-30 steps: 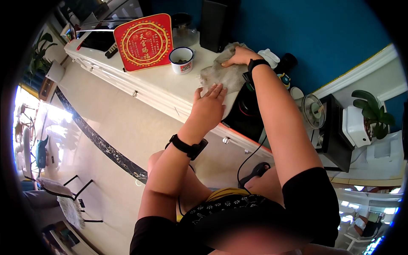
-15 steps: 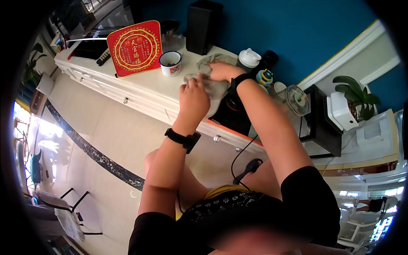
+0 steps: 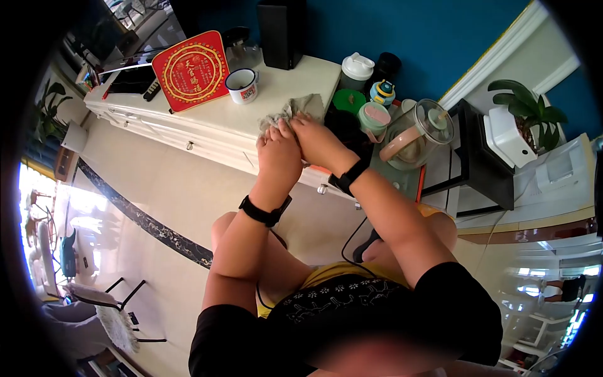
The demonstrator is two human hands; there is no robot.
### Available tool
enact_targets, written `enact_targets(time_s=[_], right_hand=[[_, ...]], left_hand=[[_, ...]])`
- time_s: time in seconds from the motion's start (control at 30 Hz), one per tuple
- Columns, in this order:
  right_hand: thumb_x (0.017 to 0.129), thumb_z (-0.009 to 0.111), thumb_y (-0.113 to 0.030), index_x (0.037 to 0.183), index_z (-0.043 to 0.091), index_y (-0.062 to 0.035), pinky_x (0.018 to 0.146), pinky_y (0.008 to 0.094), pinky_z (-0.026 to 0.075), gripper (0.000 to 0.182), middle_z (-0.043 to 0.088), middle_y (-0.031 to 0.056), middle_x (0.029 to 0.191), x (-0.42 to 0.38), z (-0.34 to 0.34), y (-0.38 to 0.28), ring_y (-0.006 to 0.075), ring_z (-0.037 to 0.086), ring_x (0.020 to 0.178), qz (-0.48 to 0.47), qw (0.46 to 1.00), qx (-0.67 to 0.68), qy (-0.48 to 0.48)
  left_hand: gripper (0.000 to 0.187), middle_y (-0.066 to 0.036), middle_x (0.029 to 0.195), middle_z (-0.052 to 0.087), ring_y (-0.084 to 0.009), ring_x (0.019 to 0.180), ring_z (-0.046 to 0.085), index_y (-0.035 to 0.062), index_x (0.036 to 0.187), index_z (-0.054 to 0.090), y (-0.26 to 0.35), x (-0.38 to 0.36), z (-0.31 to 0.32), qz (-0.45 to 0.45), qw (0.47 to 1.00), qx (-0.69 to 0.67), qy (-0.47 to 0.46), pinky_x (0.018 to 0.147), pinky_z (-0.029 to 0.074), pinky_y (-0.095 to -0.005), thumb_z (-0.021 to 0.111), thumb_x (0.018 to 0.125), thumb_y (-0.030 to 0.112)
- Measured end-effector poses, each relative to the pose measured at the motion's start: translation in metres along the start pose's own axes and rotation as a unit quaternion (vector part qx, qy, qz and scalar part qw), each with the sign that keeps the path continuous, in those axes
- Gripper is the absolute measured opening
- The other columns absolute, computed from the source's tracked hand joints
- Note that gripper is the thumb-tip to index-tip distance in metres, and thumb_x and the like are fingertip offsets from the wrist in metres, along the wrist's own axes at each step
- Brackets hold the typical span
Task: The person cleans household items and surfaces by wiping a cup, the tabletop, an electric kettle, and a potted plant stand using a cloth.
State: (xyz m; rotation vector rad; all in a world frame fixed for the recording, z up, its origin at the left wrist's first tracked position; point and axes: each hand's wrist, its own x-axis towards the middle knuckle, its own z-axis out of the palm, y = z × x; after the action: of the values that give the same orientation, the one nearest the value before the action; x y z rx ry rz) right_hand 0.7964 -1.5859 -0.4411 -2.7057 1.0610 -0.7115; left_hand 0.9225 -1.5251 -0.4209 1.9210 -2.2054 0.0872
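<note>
A grey cloth lies crumpled near the front edge of the white cabinet top. My left hand presses on its near left part, fingers bent over the fabric. Right beside it, my right hand grips the cloth too, its fingers partly hidden. The two hands touch or nearly touch. Just behind them stands a white enamel mug with a dark rim, and to its left leans a red square board with gold Chinese characters.
Right of the cloth are a glass kettle, a green-and-pink cup, a white-lidded bottle and a blue-and-yellow lidded bottle. A black speaker stands behind. A potted plant sits farther right.
My right hand has come back towards me and now sits against my left hand. The cloth has bunched up under both hands. The view has shifted, showing more of the kettle and cups.
</note>
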Motion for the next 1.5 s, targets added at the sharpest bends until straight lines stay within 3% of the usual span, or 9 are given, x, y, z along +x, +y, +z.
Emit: enact_targets(time_s=[0.17,0.33,0.57,0.77,0.9,1.03,1.13,1.23,1.5], right_hand=[[0.083,0.06,-0.01,0.116,0.055,0.0069,0.112,0.0461,0.036,0.038,0.06,0.0269,0.119,-0.017,0.0,-0.016,0.0409,0.052,0.123,0.056,0.997,0.032,0.039],[0.083,0.06,-0.013,0.119,0.054,0.0103,0.113,0.0475,0.034,0.043,0.057,0.0309,0.123,-0.017,0.027,-0.013,0.043,0.051,0.124,0.04,0.984,0.011,0.175],[0.084,0.061,-0.014,0.118,0.054,0.0113,0.112,0.0473,0.035,0.044,0.054,0.0326,0.127,-0.021,0.01,-0.005,0.0432,0.048,0.127,0.024,0.993,0.058,0.1],[0.082,0.068,-0.034,0.113,0.058,0.01,0.102,0.0424,0.044,0.054,0.058,0.0313,0.123,-0.015,0.0,-0.001,0.042,0.054,0.119,0.062,0.993,0.092,0.037],[0.083,0.068,-0.035,0.119,0.055,0.0097,0.097,0.0418,0.047,0.059,0.061,0.0308,0.118,-0.023,-0.046,-0.021,0.0414,0.059,0.112,0.177,0.948,0.249,-0.092],[0.084,0.071,-0.035,0.129,0.048,0.0092,0.093,0.0385,0.048,0.067,0.062,0.0296,0.116,-0.058,-0.078,-0.031,0.0364,0.064,0.107,0.127,0.923,0.355,-0.08],[0.085,0.073,-0.026,0.132,0.045,0.0088,0.095,0.0347,0.048,0.064,0.061,0.0263,0.122,-0.091,-0.1,-0.032,0.0298,0.063,0.112,0.101,0.921,0.373,-0.055],[0.082,0.074,-0.004,0.133,0.043,0.0063,0.096,0.0329,0.047,0.061,0.058,0.0144,0.13,-0.127,-0.105,-0.017,0.0196,0.059,0.112,0.175,0.794,0.582,0.003],[0.077,0.077,-0.004,0.12,0.051,0.0016,0.094,0.0309,0.048,0.05,0.062,0.008,0.112,-0.167,-0.125,0.012,0.0164,0.059,0.106,0.229,0.831,0.505,-0.04]], left_hand=[[0.076,-0.031,0.136,0.049,-0.0383,0.133,0.046,-0.0099,0.146,0.026,-0.005,-0.014,0.008,0.024,0.999,-0.004,-0.022,0.111,0.033,-0.0467,0.063,0.085,0.017],[0.082,-0.032,0.139,0.046,-0.0426,0.136,0.04,-0.0074,0.147,0.025,-0.014,-0.008,0.028,0.067,0.992,-0.008,0.103,0.113,0.031,-0.0494,0.068,0.082,0.018],[0.089,-0.027,0.133,0.053,-0.0375,0.13,0.048,0.0027,0.147,0.033,-0.035,-0.005,0.008,0.096,0.985,-0.132,0.059,0.114,0.032,-0.0469,0.079,0.073,0.019],[0.077,-0.014,0.113,0.069,-0.0356,0.101,0.064,0.0222,0.14,0.052,-0.047,0.01,0.001,0.084,0.968,-0.225,0.073,0.084,0.054,-0.0401,0.079,0.068,0.012],[0.064,-0.012,0.093,0.073,-0.0271,0.077,0.07,0.0169,0.13,0.064,-0.05,0.013,-0.016,0.031,0.943,-0.331,0.028,0.071,0.053,-0.0347,0.067,0.069,-0.002],[0.066,-0.011,0.104,0.072,-0.0095,0.09,0.066,0.0136,0.133,0.062,-0.038,0.009,-0.029,0.047,0.871,-0.488,-0.012,0.079,0.051,-0.0249,0.062,0.071,-0.007],[0.065,-0.013,0.115,0.069,-0.0108,0.095,0.065,0.0128,0.134,0.061,-0.013,0.0,-0.037,0.101,0.808,-0.58,-0.028,0.085,0.051,-0.0252,0.064,0.072,-0.008],[0.063,-0.012,0.12,0.068,-0.0114,0.098,0.064,0.0117,0.134,0.06,0.014,-0.006,-0.033,0.14,0.785,-0.601,-0.056,0.088,0.051,-0.0268,0.065,0.074,-0.008],[0.058,-0.008,0.124,0.067,-0.0161,0.103,0.066,0.0093,0.129,0.062,0.06,-0.019,-0.032,0.169,0.848,-0.495,-0.083,0.089,0.053,-0.0285,0.067,0.075,-0.008]])
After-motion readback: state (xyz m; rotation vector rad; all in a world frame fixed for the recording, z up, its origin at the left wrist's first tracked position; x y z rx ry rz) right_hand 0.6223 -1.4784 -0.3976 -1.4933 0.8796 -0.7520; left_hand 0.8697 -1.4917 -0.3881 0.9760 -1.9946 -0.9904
